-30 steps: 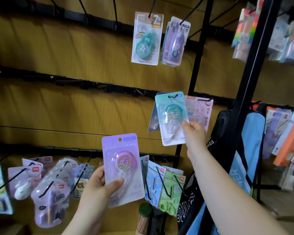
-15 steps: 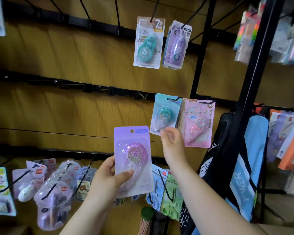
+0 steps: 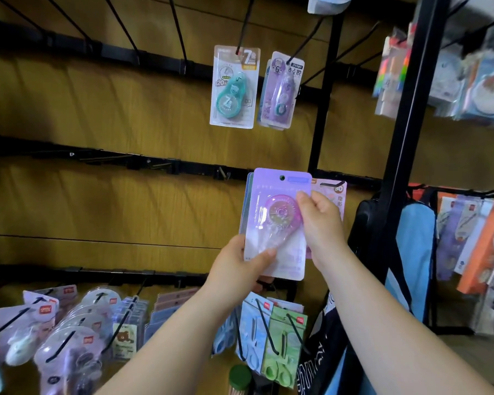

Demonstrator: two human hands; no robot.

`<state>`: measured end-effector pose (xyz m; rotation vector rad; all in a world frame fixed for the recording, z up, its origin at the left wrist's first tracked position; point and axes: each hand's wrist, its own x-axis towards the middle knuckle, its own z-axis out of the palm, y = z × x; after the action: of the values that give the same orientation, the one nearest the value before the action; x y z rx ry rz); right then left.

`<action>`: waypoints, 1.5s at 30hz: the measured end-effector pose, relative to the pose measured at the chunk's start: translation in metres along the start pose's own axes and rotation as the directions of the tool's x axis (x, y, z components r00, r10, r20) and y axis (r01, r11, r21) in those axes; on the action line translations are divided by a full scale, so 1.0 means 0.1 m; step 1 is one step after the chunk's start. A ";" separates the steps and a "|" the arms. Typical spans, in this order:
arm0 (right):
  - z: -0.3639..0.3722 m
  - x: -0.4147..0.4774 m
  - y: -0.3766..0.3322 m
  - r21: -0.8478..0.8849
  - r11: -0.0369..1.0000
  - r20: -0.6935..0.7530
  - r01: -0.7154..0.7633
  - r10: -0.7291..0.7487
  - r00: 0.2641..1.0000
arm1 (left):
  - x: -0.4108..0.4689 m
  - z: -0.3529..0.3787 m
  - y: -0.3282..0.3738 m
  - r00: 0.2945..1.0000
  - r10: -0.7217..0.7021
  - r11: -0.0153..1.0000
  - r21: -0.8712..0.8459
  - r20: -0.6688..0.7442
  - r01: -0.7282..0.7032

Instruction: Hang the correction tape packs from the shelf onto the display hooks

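Note:
A purple correction tape pack (image 3: 277,223) with a pink dispenser is held up in front of the middle row of hooks. My left hand (image 3: 237,269) grips its lower left corner, thumb on the front. My right hand (image 3: 320,220) pinches its right edge near the dispenser. Its hang hole sits at the top, level with the black rail (image 3: 154,166). Behind it, the edge of a teal pack (image 3: 247,206) shows on the left, and a pink pack (image 3: 332,192) hangs on a hook to the right.
Above hang a teal pack (image 3: 233,86) and a lilac pack (image 3: 280,91) on hooks. Several empty hooks (image 3: 120,27) jut from the top rail. The lower row (image 3: 69,332) carries many packs. A black upright post (image 3: 402,138) and bags (image 3: 411,252) stand to the right.
My right hand let go of the teal pack, now on its hook, and took the purple pack's right edge. My left hand raised the purple pack up and right, in front of the teal one.

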<state>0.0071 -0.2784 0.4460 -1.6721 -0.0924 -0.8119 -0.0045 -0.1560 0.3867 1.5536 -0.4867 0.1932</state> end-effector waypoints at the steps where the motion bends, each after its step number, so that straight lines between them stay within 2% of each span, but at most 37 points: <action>1: -0.01 0.02 0.01 -0.010 1.000 -0.007 -0.014 0.013 1.000 | 0.03 0.02 0.00 1.000 0.002 1.000 0.005 0.013 -0.002; 11: 0.01 0.16 0.12 -0.098 0.994 0.024 -0.039 0.041 0.999 | 0.13 0.08 -0.10 0.995 -0.094 0.991 0.090 -0.012 0.095; 23: 0.17 0.49 0.23 -0.290 0.957 0.046 0.020 -0.007 0.999 | 0.54 0.12 -0.25 0.977 -0.206 0.942 0.259 -0.050 0.212; 29: 0.15 0.48 0.36 -0.370 0.929 0.042 0.002 0.015 0.999 | 0.62 0.05 -0.42 0.967 -0.245 0.928 0.272 -0.075 0.256; 33: 0.07 0.35 0.49 -0.376 0.927 0.068 -0.019 0.048 0.997 | 0.44 0.02 -0.55 0.956 -0.290 0.921 0.258 -0.044 0.291; 35: 0.02 0.23 0.55 -0.374 0.927 0.095 -0.012 0.051 0.994 | 0.28 -0.01 -0.58 0.964 -0.265 0.930 0.258 -0.015 0.260; 39: -0.09 -0.10 0.62 -0.357 0.934 0.141 -0.017 0.072 0.987 | -0.22 -0.07 -0.64 0.966 -0.192 0.975 0.143 0.171 0.168; 42: -0.11 -0.44 0.72 -0.355 0.931 0.269 -0.080 0.183 0.946 | -0.65 -0.13 -0.86 0.923 -0.275 0.961 0.054 0.271 0.271; 45: -0.04 -0.86 0.98 -0.382 0.913 0.387 -0.141 0.297 0.873 | -1.03 -0.20 -1.24 0.886 -0.367 0.930 0.076 0.283 0.361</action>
<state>-0.0127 -0.2787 0.3177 -2.1341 -0.0687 -0.2680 -0.0409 -0.1206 0.2326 1.6732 -0.4124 -0.3287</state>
